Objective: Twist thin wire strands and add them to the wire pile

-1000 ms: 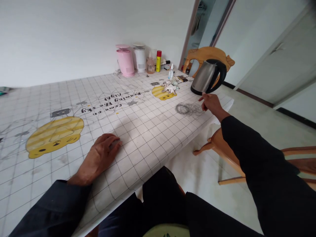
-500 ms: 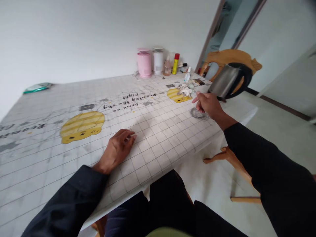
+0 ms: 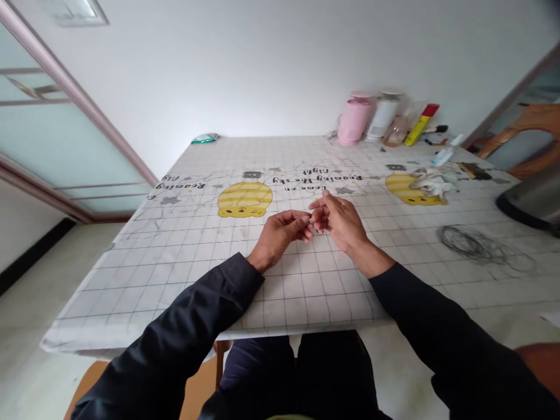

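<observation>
Above the middle of the table, my left hand [image 3: 283, 230] and my right hand [image 3: 342, 224] come together, fingertips almost touching. Thumb and forefinger of the left are pinched; whatever sits between them is too small to make out. On the right hand some fingers curl inward against the left fingertips while others point up and forward, and I cannot make out what it holds. A loose coil of thin dark wire [image 3: 470, 245] lies on the checked tablecloth [image 3: 306, 291], to the right of both hands.
Along the wall stand a pink canister [image 3: 354, 121], a white canister [image 3: 385, 116], a clear bottle [image 3: 398, 129] and a yellow can with a red cap [image 3: 420, 125]. A crumpled white cloth [image 3: 437, 182] and a metal kettle [image 3: 534, 201] are on the right. A green packet [image 3: 205, 139] lies at the back left.
The view has swung left. My right hand has come away from the wire coil to the middle, meeting my left hand, which has lifted and closed its fingertips.
</observation>
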Action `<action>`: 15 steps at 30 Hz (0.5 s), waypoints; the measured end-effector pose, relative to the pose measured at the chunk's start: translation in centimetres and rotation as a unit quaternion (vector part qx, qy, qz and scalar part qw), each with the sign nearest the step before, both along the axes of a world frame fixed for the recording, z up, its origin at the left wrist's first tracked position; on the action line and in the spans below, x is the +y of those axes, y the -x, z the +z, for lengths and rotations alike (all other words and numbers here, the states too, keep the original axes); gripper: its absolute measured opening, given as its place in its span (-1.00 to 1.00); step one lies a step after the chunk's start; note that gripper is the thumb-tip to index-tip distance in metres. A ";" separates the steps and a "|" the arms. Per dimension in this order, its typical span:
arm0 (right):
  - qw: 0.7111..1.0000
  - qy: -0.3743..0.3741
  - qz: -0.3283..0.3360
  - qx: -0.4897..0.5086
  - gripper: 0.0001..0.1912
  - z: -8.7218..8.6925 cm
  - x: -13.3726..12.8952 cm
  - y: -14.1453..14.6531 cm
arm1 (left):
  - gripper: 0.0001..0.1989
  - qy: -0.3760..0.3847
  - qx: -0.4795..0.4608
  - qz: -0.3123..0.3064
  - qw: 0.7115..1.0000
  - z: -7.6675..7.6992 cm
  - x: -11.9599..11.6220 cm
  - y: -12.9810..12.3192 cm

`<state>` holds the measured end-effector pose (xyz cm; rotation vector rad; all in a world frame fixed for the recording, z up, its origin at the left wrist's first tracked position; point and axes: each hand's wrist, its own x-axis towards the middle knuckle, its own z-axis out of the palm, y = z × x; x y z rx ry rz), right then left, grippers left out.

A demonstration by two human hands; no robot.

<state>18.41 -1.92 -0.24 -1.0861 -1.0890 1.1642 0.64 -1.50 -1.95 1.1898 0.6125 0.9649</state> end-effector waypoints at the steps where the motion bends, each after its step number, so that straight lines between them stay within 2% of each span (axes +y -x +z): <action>1: 1.000 0.003 0.007 0.006 -0.27 -0.2 0.1 0.3 | -0.61 0.009 -0.011 0.014 1.000 0.0 0.3 0.2; 4: 0.999 0.021 0.032 0.016 -0.40 -0.7 0.3 0.3 | -0.63 0.025 -0.015 0.031 0.999 0.2 1.0 1.0; 9: 0.999 0.008 0.023 -0.038 -0.68 -0.4 1.2 -2.0 | -0.65 0.008 0.061 0.005 0.998 0.8 1.6 1.9; 12: 0.991 -0.057 0.009 -0.119 -0.72 0.1 1.6 -3.2 | -0.64 0.000 0.113 -0.016 0.993 1.3 1.6 2.2; 15: 0.977 -0.107 0.018 -0.184 -0.62 0.2 1.5 -3.5 | -0.61 -0.008 0.137 -0.028 0.990 1.5 1.8 2.6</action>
